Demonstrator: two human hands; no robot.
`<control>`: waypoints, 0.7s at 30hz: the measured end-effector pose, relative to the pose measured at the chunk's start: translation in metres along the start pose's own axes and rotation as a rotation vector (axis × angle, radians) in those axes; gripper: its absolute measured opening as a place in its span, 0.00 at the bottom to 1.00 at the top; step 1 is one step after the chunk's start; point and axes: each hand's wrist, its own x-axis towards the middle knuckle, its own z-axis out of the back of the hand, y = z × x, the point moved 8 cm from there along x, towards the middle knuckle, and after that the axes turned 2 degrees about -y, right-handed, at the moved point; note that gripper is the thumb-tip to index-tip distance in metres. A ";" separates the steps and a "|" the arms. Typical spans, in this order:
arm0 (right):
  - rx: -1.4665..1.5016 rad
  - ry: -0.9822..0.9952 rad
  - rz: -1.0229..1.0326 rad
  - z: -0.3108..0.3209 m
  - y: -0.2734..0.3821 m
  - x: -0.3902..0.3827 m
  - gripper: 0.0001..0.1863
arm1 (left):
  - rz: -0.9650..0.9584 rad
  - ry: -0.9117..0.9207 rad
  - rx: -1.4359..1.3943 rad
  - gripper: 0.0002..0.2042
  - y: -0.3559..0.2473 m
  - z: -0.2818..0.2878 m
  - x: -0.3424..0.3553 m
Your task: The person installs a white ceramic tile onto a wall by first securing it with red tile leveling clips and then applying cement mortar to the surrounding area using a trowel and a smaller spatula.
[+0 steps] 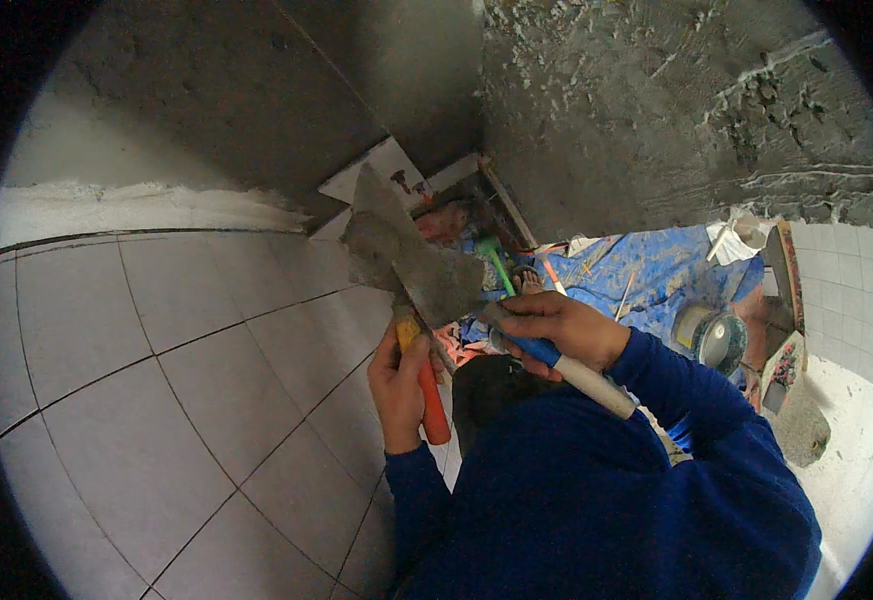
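My left hand (pixel 399 385) is closed around the orange and yellow handle of a trowel (pixel 430 400), its blade pointing up and away. Grey mortar (pixel 374 238) lies on that blade. In my right hand (pixel 571 330) I grip a second trowel (pixel 596 388) by its white and blue handle. Its grey blade reaches left and overlaps the first trowel's blade; whether the two touch, I cannot tell. Both blades are near the wall corner, in front of a white tile piece (pixel 381 165).
Large pale wall tiles (pixel 226 390) stand at my left. Rough grey plaster (pixel 676 120) covers the wall at the far right. Below lies a blue sheet (pixel 606 275) with scattered tools. A bucket (pixel 711 338) and a white container (pixel 746 235) stand to the right.
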 end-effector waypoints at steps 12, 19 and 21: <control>0.118 -0.011 0.078 0.004 -0.009 0.012 0.22 | 0.053 -0.006 -0.142 0.23 0.008 0.012 0.002; 0.002 -0.238 0.278 0.035 0.006 0.024 0.22 | 0.026 0.086 -0.293 0.25 0.004 0.008 0.004; 0.161 -0.256 0.303 0.048 0.005 0.036 0.24 | 0.030 0.065 -0.291 0.25 0.005 0.012 0.004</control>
